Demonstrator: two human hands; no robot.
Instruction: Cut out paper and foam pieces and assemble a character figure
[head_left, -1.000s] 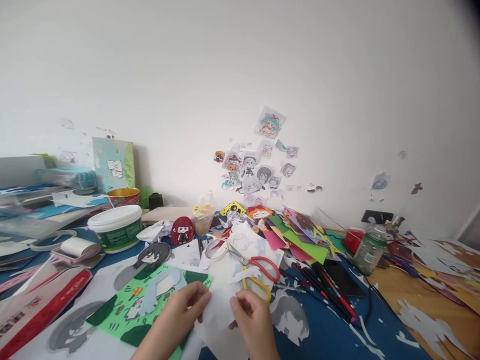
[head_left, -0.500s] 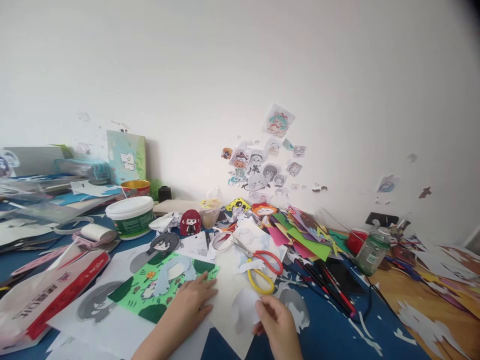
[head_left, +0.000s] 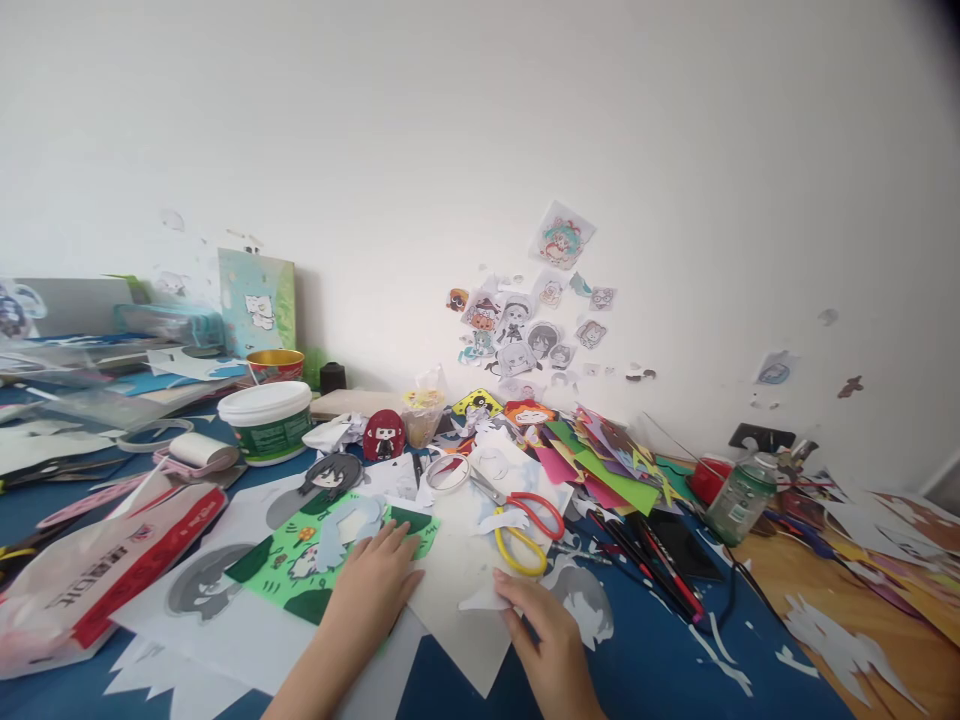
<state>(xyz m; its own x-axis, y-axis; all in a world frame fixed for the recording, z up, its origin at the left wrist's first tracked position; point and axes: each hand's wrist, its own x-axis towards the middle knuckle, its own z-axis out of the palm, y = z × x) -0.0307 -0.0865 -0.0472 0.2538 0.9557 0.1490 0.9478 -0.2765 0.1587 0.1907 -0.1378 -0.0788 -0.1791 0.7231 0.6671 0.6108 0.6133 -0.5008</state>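
Note:
My left hand (head_left: 376, 575) lies flat with its fingers stretched over a green painted card (head_left: 281, 565). Under its fingertips is a pale blue hair-shaped paper cutout (head_left: 346, 525) on that card. My right hand (head_left: 544, 630) pinches a small white paper cutout (head_left: 484, 600) between thumb and fingers, just above a white sheet (head_left: 457, 560). Scissors (head_left: 517, 520) with one red and one yellow handle rest beyond my right hand, beside a roll of tape (head_left: 448, 473). A grey-printed paper cutout (head_left: 581, 600) lies to the right of that hand.
A white-lidded tub (head_left: 266, 422) stands at the back left. Coloured paper sheets (head_left: 600, 465) are piled at the back. Pens (head_left: 667, 575) and a glass jar (head_left: 742, 500) are on the right. A red and white plastic bag (head_left: 120, 570) lies front left.
My right hand has shifted slightly up and left, and the white paper in it has tilted to show a narrower shape. My left hand has slid slightly left across the card.

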